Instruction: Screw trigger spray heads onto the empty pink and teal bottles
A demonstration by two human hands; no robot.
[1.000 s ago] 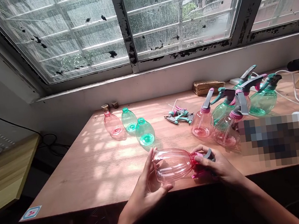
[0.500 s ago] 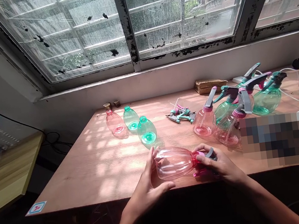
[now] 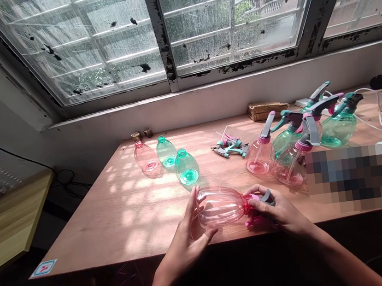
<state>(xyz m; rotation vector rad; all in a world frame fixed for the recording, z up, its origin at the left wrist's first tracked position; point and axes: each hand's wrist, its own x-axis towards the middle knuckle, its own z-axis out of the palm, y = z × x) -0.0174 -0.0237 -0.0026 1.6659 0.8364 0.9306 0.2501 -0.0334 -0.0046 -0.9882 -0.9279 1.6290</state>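
A clear pink spray bottle (image 3: pixel 219 206) lies sideways between my hands near the table's front edge, its base to the left. My left hand (image 3: pixel 190 233) is curved around the base end, thumb below and fingers behind. At the neck, my right hand (image 3: pixel 279 208) is closed on the pink collar and grey spray head (image 3: pixel 267 197), which my fingers partly cover. Beyond my left hand stand a green bottle (image 3: pixel 187 167), another green bottle (image 3: pixel 166 153) and a pink bottle (image 3: pixel 146 158), all with open necks.
Loose spray heads (image 3: pixel 229 146) lie in a pile mid-table. Several bottles with spray heads, such as a pink one (image 3: pixel 259 157), stand at the right beside a blurred patch. A brown cardboard box (image 3: pixel 267 110) sits by the wall under the window. A white cable (image 3: pixel 380 115) runs behind.
The left thumb has shifted up against the bottle's base end, and the bottle has turned slightly. The right hand keeps its hold at the neck. The view sways a little.
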